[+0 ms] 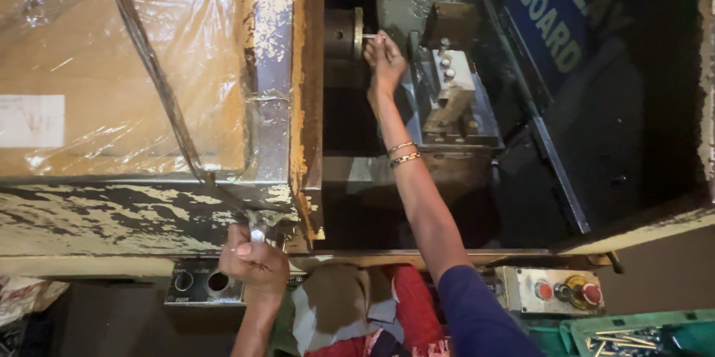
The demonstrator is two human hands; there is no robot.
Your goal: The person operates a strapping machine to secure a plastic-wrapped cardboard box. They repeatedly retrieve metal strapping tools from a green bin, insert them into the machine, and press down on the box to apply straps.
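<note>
My right hand (385, 61) reaches deep into an open machine enclosure and pinches a small metal rod (370, 36) at the face of the round chuck (344, 33). Two bangles sit on that wrist. A grey tool block (450, 96) with bolts stands just right of the hand. My left hand (253, 258) is closed around a small metal lever or knob (258, 235) on the machine's front edge, above a dark control plate (195, 284) with round holes.
A worn cream machine housing (119, 208) with peeling paint fills the left, topped by a plastic-wrapped panel (112, 66). A button box (551, 290) with red buttons is at lower right. A green crate (640, 331) holds several metal rods. A blue sign (555, 14) leans inside.
</note>
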